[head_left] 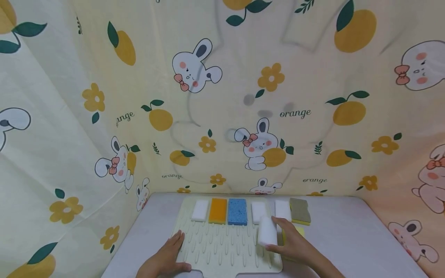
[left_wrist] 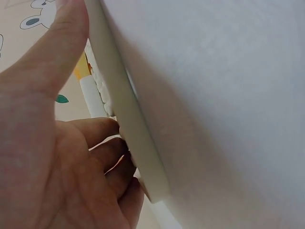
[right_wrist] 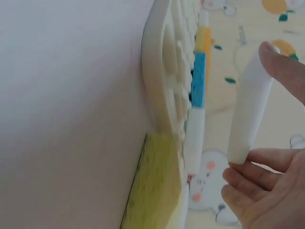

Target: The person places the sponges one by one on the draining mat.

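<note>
A cream ridged board [head_left: 222, 251] lies on the table, with four sponges in a row along its far part: white [head_left: 199, 211], orange [head_left: 218, 211], blue [head_left: 237, 212] and another white one [head_left: 258, 211]. My right hand [head_left: 295, 241] pinches a white sponge [head_left: 267, 231] between thumb and fingertips, over the board's right side. In the right wrist view this sponge [right_wrist: 250, 109] stands clear of the board. My left hand [head_left: 165, 256] rests at the board's near left corner, its fingertips and thumb touching the edge [left_wrist: 143, 157].
Right of the board stand a white sponge [head_left: 282, 210] and a grey-topped yellow sponge [head_left: 300, 211]. A yellow sponge [right_wrist: 152, 186] lies nearer, partly behind my right hand. Patterned cloth [head_left: 222, 96] hangs around the pale table [head_left: 347, 239] at the back and sides.
</note>
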The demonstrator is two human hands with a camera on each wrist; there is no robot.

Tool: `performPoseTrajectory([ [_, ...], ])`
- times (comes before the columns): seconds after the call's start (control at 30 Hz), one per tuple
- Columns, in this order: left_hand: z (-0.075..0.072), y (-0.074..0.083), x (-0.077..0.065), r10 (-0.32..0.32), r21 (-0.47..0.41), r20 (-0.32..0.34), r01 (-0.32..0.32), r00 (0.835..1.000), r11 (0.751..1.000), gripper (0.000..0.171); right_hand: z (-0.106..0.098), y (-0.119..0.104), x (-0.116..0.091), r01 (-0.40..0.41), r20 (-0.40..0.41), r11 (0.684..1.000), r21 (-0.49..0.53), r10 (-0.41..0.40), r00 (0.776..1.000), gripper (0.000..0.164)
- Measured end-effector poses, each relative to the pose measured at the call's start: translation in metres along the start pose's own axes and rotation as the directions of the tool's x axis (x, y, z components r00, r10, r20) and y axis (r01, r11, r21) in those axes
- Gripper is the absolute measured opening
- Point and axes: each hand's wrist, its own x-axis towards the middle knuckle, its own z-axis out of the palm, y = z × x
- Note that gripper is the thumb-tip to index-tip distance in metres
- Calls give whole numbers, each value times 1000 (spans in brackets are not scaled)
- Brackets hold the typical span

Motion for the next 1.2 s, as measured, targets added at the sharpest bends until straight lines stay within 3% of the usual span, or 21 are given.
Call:
performPoseTrajectory([
  [0.73,-4,7,-2,-5,19,5,5,1000,1000,120,57,-49,36,102,-32,994,27,-101,994,109],
  [1.2,-4,7,-3,14,20,2,-14,1000,1000,123,81,-67,48,130,47,988,86,-135,990,104],
])
